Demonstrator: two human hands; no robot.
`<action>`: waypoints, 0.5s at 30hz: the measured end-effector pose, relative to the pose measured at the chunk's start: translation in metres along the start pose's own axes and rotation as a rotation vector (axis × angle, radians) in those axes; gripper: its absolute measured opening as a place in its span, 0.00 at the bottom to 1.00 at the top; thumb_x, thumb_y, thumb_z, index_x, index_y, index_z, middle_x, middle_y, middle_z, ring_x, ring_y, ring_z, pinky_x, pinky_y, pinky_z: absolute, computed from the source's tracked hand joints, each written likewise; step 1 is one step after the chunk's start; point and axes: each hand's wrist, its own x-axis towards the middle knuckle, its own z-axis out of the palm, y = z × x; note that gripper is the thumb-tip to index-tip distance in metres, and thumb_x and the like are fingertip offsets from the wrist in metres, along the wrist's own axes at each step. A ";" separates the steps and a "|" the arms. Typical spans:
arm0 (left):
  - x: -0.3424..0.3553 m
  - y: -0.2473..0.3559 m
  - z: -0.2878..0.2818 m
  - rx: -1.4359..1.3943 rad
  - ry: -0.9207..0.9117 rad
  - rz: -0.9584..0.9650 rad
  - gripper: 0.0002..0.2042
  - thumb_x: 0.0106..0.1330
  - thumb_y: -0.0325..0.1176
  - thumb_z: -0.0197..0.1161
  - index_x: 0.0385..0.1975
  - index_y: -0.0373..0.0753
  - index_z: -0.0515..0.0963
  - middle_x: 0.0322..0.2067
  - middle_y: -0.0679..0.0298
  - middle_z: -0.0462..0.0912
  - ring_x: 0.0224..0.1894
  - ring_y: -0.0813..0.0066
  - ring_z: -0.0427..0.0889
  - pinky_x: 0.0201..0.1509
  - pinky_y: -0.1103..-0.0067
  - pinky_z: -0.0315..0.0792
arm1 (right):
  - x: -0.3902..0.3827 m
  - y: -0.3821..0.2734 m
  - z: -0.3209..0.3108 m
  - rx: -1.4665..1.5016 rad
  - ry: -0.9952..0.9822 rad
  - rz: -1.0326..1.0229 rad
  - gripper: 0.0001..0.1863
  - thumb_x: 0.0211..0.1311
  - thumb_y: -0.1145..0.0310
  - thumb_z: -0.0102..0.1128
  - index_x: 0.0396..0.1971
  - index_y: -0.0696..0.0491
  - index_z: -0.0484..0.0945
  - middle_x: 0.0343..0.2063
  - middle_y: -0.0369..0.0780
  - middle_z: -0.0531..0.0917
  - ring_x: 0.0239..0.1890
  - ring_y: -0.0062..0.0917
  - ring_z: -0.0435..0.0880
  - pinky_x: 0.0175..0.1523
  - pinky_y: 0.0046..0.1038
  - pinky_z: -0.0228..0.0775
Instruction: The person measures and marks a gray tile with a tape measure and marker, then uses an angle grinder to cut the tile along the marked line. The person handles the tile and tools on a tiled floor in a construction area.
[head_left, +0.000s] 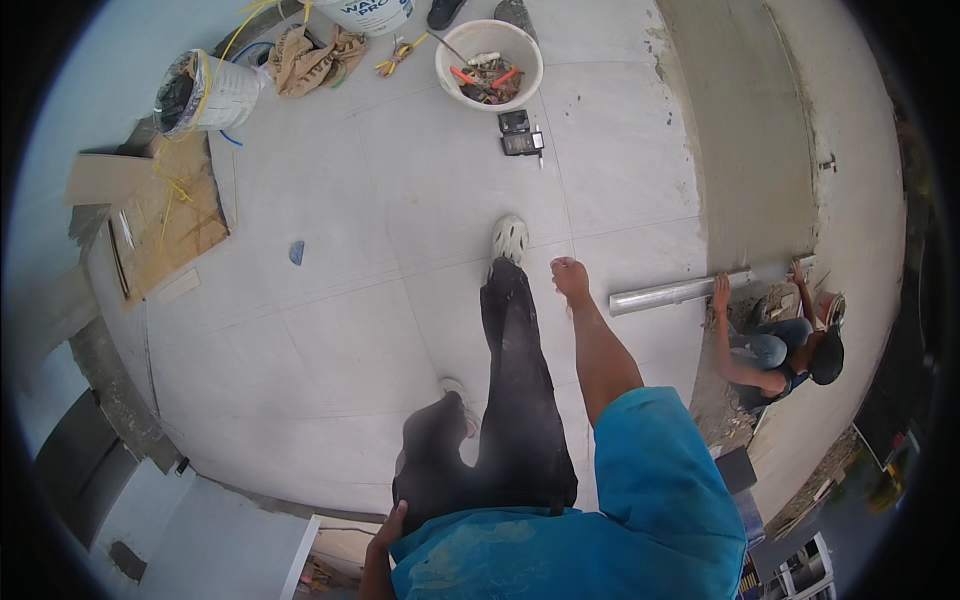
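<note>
Grey tile floor, widest open stretch left of the line from me to the white tub. Hands well apart. Right hand is on my side of the tub, fingers drawn in; can't tell if anything small is pinched. Nearest to it is my pale front shoe, just to its left, also my side of the tub. Left hand, farther from the tub, lies against my dark trousers at the hip; fingers partly hidden, can't tell the grip.

Edges: grey screed strip right of the tub, ragged tile border. Metal straightedge, right of the tub and nearer me, crosses that border; co-worker has both hands on it. Tight side. Black case just my side of the tub. Left of the tub: brown sack, white bucket, plywood board. Loose blue piece left of the tub, nearer me.
</note>
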 end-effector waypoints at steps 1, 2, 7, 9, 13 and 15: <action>0.013 -0.029 0.001 0.012 0.023 -0.043 0.48 0.70 0.69 0.44 0.75 0.32 0.44 0.75 0.51 0.51 0.78 0.57 0.46 0.79 0.69 0.44 | 0.025 -0.032 0.015 -0.089 0.014 -0.112 0.14 0.62 0.60 0.61 0.41 0.54 0.84 0.26 0.40 0.85 0.33 0.32 0.85 0.37 0.35 0.78; -0.008 0.007 0.014 0.000 0.045 -0.222 0.48 0.71 0.69 0.42 0.75 0.32 0.44 0.75 0.51 0.50 0.78 0.58 0.46 0.79 0.69 0.43 | 0.045 -0.069 0.025 -0.190 0.022 -0.215 0.15 0.61 0.59 0.61 0.41 0.54 0.84 0.27 0.43 0.86 0.36 0.39 0.87 0.44 0.39 0.79; -0.074 0.133 0.061 0.062 0.086 -0.548 0.45 0.72 0.66 0.42 0.75 0.33 0.45 0.75 0.50 0.51 0.77 0.59 0.49 0.77 0.69 0.46 | 0.177 -0.135 0.068 -0.385 -0.100 -0.048 0.22 0.60 0.58 0.64 0.54 0.50 0.79 0.51 0.49 0.79 0.57 0.45 0.78 0.60 0.43 0.72; -0.079 0.167 0.065 0.103 0.110 -0.613 0.44 0.72 0.65 0.44 0.75 0.34 0.46 0.74 0.49 0.52 0.76 0.59 0.51 0.76 0.69 0.48 | 0.221 -0.155 0.073 -0.506 -0.181 0.023 0.25 0.59 0.62 0.65 0.57 0.48 0.76 0.60 0.48 0.70 0.65 0.44 0.70 0.64 0.45 0.70; -0.075 0.233 0.056 0.183 0.181 -0.714 0.43 0.72 0.62 0.46 0.75 0.35 0.47 0.73 0.49 0.54 0.75 0.59 0.54 0.74 0.69 0.52 | 0.305 -0.171 0.080 -0.640 -0.173 0.059 0.28 0.63 0.69 0.53 0.66 0.48 0.68 0.71 0.48 0.61 0.74 0.43 0.57 0.71 0.46 0.59; -0.076 0.255 0.051 0.216 0.210 -0.742 0.42 0.72 0.61 0.48 0.75 0.35 0.48 0.73 0.48 0.55 0.74 0.59 0.56 0.74 0.69 0.54 | 0.328 -0.147 0.097 -0.619 -0.007 0.017 0.28 0.60 0.71 0.54 0.63 0.53 0.69 0.69 0.48 0.61 0.71 0.43 0.61 0.69 0.47 0.62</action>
